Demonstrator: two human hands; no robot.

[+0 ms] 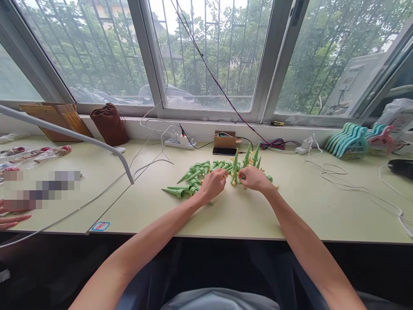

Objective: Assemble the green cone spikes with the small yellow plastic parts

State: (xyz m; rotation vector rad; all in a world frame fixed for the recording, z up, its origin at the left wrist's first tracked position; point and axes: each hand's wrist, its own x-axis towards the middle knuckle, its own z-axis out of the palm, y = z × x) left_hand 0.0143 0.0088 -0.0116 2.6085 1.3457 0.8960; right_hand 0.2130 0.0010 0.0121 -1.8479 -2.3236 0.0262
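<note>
My left hand is closed in a pinch, with a small yellow piece at its fingertips. To its left lies a pile of green plastic watering spikes, cone-shaped with wide caps. My right hand has its fingers curled together close to an upright green spike with a yellow fitting at its base. What those fingers hold, if anything, is hidden. Behind the right hand more spikes stand point up, with yellow parts around them.
A phone lies before a small cardboard box. A power strip and cables run along the window sill. Teal hangers stand at right. A white curved bar crosses the left side, near another person's hand.
</note>
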